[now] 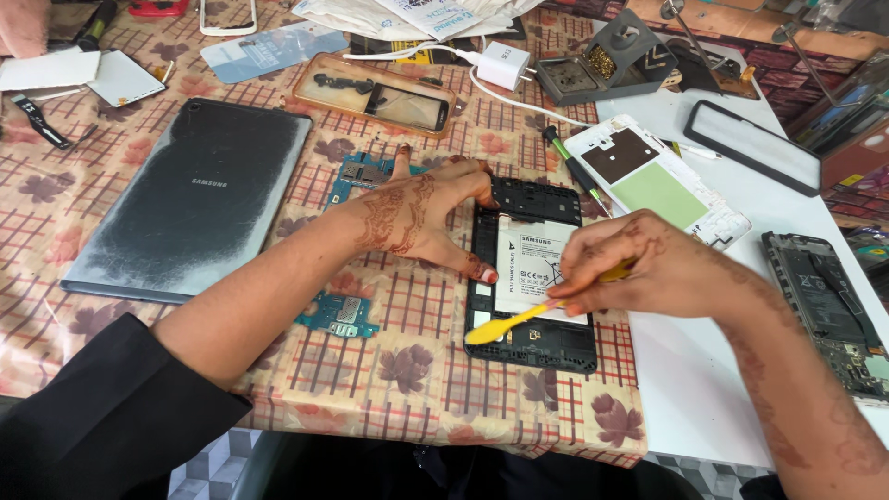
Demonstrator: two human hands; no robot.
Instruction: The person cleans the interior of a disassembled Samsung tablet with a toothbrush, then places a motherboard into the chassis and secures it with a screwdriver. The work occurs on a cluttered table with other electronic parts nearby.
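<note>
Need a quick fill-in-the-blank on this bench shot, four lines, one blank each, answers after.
1. The right hand holds a flat plastic pry tool coloured ____.
2. The left hand presses on the ____ edge of the opened black tablet frame.
3. The pry tool's tip rests near the frame's ____ end.
4. The grey tablet back cover lies to the ____ of the left hand.

Answers: yellow; left; lower; left
</note>
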